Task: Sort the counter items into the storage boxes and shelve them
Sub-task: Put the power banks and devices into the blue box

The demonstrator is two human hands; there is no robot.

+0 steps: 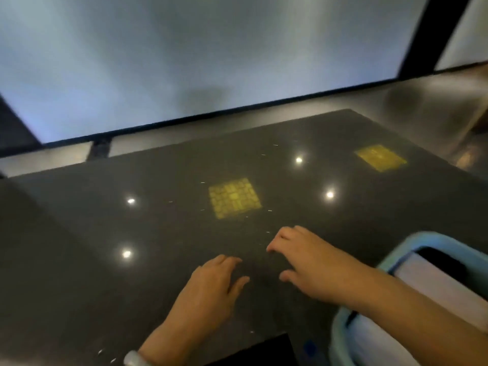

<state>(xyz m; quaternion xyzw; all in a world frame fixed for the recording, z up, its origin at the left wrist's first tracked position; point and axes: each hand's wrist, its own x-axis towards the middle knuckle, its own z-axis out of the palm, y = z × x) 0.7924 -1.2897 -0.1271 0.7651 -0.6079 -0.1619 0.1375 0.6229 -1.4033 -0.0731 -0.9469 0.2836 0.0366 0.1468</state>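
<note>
I'd sweep what look like tiny pale bits together before lifting them, keeping my fingers low on the dark desk [79, 233]. My left hand [211, 283] lies flat and released, holding nothing; my right hand [303, 257] hovers loosely curled, gripping nothing. The blue storage box [343, 336] sits at four o'clock. At twelve, the small pale scraps [268, 210] look scattered.

Two bare forearms, no sleeves visible. Left hand [211, 286]: white smooth band [131, 358] on wrist, partly cut by frame edge. Right hand [303, 262]: nothing worn.
</note>
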